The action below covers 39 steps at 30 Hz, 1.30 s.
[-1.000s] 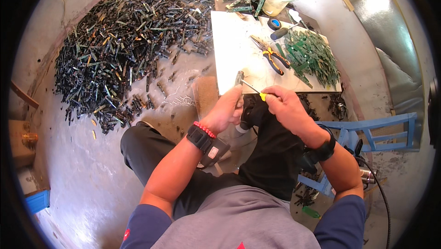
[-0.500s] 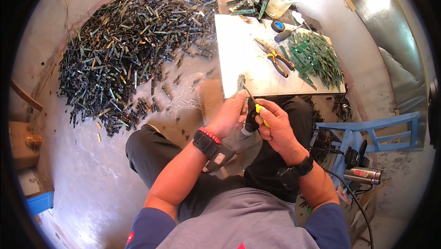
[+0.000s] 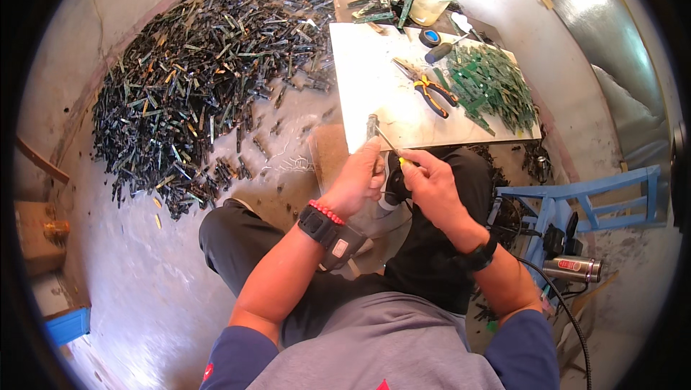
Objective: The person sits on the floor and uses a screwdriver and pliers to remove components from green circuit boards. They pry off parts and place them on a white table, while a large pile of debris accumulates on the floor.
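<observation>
My left hand (image 3: 355,178) is closed around a small dark strip-like piece (image 3: 373,123), whose upper end sticks out past the fingers over the near edge of the white board. My right hand (image 3: 436,187) grips a screwdriver (image 3: 389,141) with a yellow handle, mostly covered by the fingers. Its thin metal shaft slants up and left, with the tip at the piece; whether it is wedged in cannot be seen. Beyond the hands, pliers (image 3: 433,95) with orange and black handles lie on the white board (image 3: 363,80), beside a heap of green circuit-board strips (image 3: 497,84).
A large heap of dark strips (image 3: 194,95) covers the floor at left. At the board's far side are a tape roll (image 3: 430,37), a dark-handled screwdriver (image 3: 438,53) and a cloudy plastic cup (image 3: 429,7). To the right stand a blue stool (image 3: 551,206) and a steel flask (image 3: 574,268).
My right hand has rolled over, turning its back upward and covering more of the yellow handle. My left hand still holds the piece in nearly the same place.
</observation>
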Each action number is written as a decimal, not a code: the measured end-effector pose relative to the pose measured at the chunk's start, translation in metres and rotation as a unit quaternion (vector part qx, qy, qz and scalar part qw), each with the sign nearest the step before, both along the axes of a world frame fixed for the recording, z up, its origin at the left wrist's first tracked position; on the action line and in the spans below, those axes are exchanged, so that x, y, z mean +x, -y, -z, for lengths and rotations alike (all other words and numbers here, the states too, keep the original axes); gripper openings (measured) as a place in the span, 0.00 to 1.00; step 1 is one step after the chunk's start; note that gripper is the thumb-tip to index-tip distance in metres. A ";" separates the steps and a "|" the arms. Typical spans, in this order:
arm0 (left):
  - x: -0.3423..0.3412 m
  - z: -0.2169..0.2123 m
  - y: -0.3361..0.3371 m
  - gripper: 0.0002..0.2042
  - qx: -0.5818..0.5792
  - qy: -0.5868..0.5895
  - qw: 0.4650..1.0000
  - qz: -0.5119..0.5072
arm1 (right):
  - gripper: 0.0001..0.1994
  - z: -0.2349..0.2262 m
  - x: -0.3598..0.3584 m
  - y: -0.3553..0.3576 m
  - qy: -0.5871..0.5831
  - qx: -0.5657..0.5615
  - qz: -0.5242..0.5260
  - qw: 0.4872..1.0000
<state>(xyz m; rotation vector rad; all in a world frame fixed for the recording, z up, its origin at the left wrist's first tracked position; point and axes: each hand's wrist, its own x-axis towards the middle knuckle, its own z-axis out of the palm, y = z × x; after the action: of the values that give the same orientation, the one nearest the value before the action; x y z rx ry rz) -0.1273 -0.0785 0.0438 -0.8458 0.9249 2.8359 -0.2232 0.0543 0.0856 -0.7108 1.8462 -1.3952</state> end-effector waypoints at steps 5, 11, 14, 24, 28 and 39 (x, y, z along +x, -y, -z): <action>-0.002 -0.002 0.003 0.23 -0.036 0.013 0.999 -0.022 | 0.12 -0.010 0.009 0.006 0.384 -0.044 0.112 0.916; -0.001 0.003 0.003 0.23 -0.038 -0.009 0.999 -0.019 | 0.10 0.001 0.028 0.013 0.268 -0.061 0.129 0.953; 0.000 0.003 0.003 0.23 -0.016 -0.016 1.000 -0.012 | 0.10 0.013 0.021 0.013 0.004 -0.043 0.091 0.995; -0.002 0.008 0.007 0.23 0.021 -0.048 0.999 -0.003 | 0.15 -0.002 -0.008 0.004 -0.553 0.076 -0.099 0.824; 0.003 0.001 0.005 0.23 0.038 -0.031 0.999 0.003 | 0.12 -0.026 -0.011 0.003 0.262 0.033 0.030 0.964; 0.008 0.004 -0.019 0.25 0.009 -0.031 0.995 0.098 | 0.12 -0.013 -0.008 0.019 0.300 -0.039 0.151 0.941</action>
<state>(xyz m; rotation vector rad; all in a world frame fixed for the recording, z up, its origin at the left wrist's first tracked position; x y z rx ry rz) -0.1195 -0.0595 0.0399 -0.6300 0.9311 2.7106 -0.2312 0.0357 0.0984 -0.0069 1.4474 -1.6554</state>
